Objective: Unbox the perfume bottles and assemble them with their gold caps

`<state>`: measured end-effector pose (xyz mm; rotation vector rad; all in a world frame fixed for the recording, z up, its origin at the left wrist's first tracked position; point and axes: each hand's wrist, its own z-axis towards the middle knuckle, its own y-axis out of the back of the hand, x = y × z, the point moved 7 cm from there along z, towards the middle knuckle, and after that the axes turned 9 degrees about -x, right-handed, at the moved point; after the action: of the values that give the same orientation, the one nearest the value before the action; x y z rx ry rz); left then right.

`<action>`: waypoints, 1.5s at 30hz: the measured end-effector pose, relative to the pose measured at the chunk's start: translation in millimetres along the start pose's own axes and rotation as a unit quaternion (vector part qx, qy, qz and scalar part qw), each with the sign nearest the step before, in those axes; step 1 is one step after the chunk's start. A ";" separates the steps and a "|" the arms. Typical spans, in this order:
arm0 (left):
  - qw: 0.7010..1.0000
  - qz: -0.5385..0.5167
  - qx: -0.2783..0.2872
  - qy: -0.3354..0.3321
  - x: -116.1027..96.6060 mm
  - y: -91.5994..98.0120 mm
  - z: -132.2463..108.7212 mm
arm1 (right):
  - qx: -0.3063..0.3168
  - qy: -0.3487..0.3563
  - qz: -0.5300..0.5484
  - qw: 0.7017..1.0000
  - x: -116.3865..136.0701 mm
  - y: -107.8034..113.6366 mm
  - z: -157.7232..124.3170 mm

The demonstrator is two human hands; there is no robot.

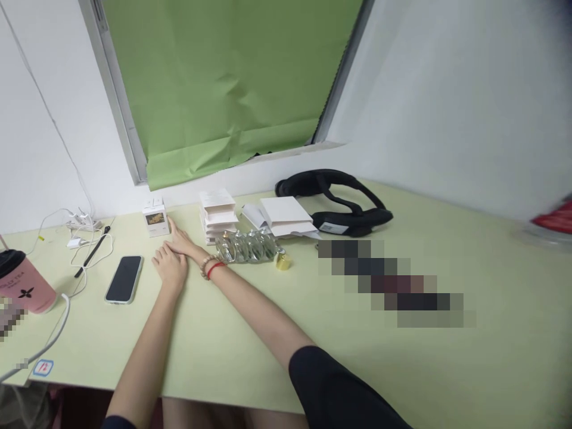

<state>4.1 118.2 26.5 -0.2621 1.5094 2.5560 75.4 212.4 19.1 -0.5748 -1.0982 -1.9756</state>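
Observation:
My left hand point(170, 265) lies flat on the pale green table point(313, 333), fingers stretched out and together, holding nothing. My right hand point(179, 239) rests just beyond it, flat, fingers extended toward a small white box point(154, 218) standing upright; its fingertips nearly touch the box. The two hands touch each other. A bead bracelet and a red cord point(211, 266) circle my right wrist. A dark phone point(124, 279) lies face up to the left of my left hand.
A stack of white boxes point(218, 215), a row of clear glass bottles point(246, 245), a small gold cap point(283, 260), white envelopes point(286, 215) and a black neck device point(344, 202) lie beyond. A pink cup point(24, 287) and cables point(84, 238) sit left.

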 end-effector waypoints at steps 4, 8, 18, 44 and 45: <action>1.000 -0.012 0.014 -0.003 -1.6 3.5 3.9 | -0.017 0.041 0.076 0.996 1.5 0.1 5.8; 1.000 -0.026 0.016 0.002 -1.6 6.6 8.0 | -0.031 0.051 0.132 0.989 2.0 1.8 7.9; 0.999 -0.008 0.020 -0.028 -10.9 6.8 2.2 | 0.025 -0.034 -0.032 0.999 -0.7 3.4 4.2; 0.997 0.045 0.040 -0.049 -11.2 -4.2 -8.2 | -0.079 0.014 0.058 0.995 4.6 6.8 3.4; 0.997 0.045 0.039 -0.051 -11.2 -4.4 -8.3 | -0.083 0.014 0.055 0.995 4.7 7.5 3.3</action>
<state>16.6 112.4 21.4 -0.0544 1.6131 2.5287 78.8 210.9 27.8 -0.6798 -0.8712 -1.9831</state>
